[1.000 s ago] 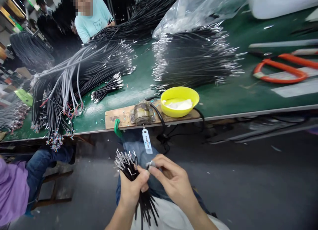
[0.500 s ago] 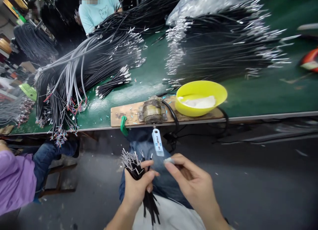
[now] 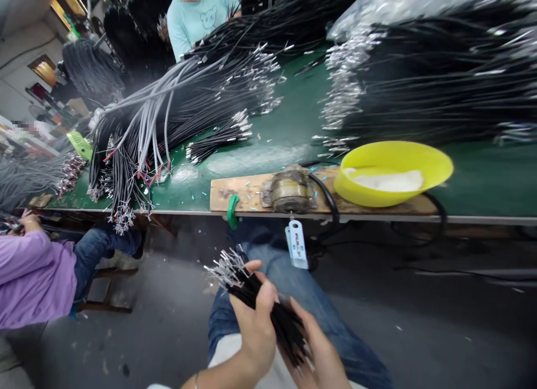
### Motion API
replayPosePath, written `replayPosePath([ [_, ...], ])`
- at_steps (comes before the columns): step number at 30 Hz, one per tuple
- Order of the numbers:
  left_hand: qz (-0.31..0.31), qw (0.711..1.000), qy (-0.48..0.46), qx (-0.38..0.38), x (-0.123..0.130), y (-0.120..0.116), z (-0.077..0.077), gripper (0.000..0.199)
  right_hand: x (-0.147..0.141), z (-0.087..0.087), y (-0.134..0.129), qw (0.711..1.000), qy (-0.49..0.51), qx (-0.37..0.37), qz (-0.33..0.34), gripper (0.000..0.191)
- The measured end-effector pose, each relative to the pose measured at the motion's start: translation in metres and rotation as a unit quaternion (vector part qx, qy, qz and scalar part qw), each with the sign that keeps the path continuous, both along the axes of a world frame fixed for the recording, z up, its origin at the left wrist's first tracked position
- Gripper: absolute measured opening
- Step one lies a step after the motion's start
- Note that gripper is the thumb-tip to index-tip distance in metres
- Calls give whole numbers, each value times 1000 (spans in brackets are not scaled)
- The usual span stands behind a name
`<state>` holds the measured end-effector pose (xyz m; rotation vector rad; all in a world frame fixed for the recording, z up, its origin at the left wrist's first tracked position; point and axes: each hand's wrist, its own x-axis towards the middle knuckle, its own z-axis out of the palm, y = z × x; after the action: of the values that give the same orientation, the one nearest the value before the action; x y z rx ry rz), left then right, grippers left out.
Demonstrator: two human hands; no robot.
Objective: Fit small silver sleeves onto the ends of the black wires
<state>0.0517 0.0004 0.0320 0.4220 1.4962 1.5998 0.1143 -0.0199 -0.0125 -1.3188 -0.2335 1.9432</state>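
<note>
A bundle of short black cables [image 3: 287,324] with bare silvery wire ends lies slantwise over my lap. My left hand [image 3: 255,327] is closed round its upper part, the wire ends fanning out above the thumb. Along the lower end of the bundle, my right hand [image 3: 321,350] curls its fingers; part of them is hidden behind the cables. Beyond my hands, a light blue clothes peg [image 3: 296,244] sits on the shaft of a small grimy motor [image 3: 291,190]. The motor is fixed to a wooden board [image 3: 222,196] at the table edge.
A yellow bowl [image 3: 377,198] of white material stands on the board's right end. A green clamp [image 3: 232,211] grips its left end. Piles of black cables [image 3: 423,92] and grey cables [image 3: 146,112] cover the green table [image 3: 293,98]. Two people sit nearby, one in a purple top [image 3: 37,277].
My right hand has moved down and left from beside the peg to the bundle's lower end. The bundle has tilted towards the right hand. The view has shifted left.
</note>
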Motion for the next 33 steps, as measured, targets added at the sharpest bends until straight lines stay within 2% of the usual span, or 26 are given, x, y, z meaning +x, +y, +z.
replayPosePath([
  [4, -18, 999, -26, 30, -3, -5, 1, 41, 4, 1, 5, 989, -11, 141, 43, 23],
  [7, -78, 997, -24, 6, -12, -10, 4, 44, 18, 0, 14, 957, -112, 259, 63, 24],
  [10, -125, 992, 22, -19, -19, -18, 4, 47, 31, 4, 23, 928, -198, 312, 50, 30],
  [14, -143, 985, 83, -42, -18, -28, -1, 46, 35, 14, 29, 912, -222, 341, 50, 33],
  [19, -116, 985, 122, -31, -15, -36, -10, 31, 30, 20, 27, 897, -223, 377, 60, 37],
  [27, -136, 978, 159, 5, -18, -46, -18, 11, 34, 16, 19, 895, -235, 375, 56, 34],
  [30, -153, 975, 162, 8, -20, -47, -20, 10, 34, 13, 17, 898, -230, 370, 56, 31],
  [33, -163, 977, 140, 2, -19, -44, -18, 18, 35, 9, 16, 898, -234, 367, 54, 29],
])
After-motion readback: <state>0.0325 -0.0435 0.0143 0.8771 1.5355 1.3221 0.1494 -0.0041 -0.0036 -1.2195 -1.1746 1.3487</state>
